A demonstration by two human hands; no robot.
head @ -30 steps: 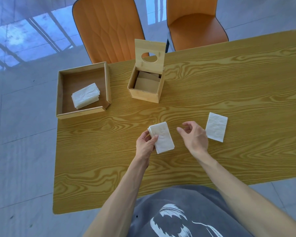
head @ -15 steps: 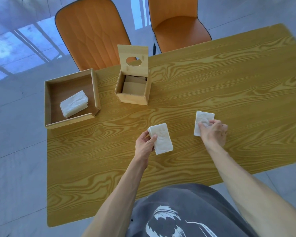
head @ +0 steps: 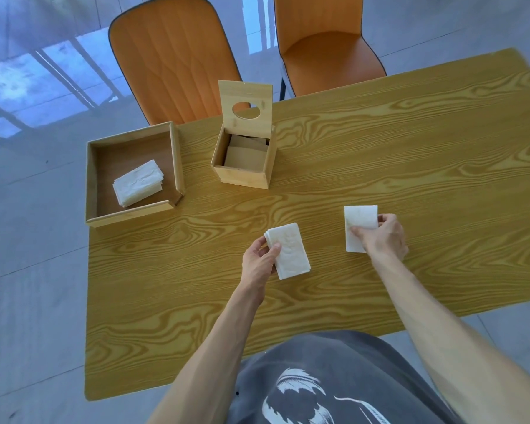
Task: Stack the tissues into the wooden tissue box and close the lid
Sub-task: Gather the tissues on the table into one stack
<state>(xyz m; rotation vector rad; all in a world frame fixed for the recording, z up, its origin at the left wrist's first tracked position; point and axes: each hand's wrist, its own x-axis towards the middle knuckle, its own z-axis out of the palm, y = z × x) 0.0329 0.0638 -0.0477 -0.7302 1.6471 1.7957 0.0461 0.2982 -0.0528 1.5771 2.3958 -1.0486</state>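
Observation:
The wooden tissue box point(head: 242, 175) stands on the table's far middle, its lid point(head: 246, 110) with an oval hole upright and open; only bare wood shows inside. My left hand point(head: 259, 263) pinches the left edge of a small stack of folded white tissues point(head: 289, 252) lying on the table. To the right, my right hand point(head: 383, 237) has thumb and fingers closed on a single folded tissue point(head: 358, 221), whose near corner it covers. More folded tissues point(head: 139, 182) lie in the open wooden tray point(head: 129, 214).
The tray sits at the table's far left corner, left of the tissue box. Two orange chairs point(head: 172, 59) stand behind the table's far edge. The wood-grain tabletop point(head: 410, 166) stretches to the right. My grey shirt is at the near edge.
My right hand moved right from beside the stack onto the single tissue and closed on it. My left hand kept hold of the stack. The camera view shifted slightly.

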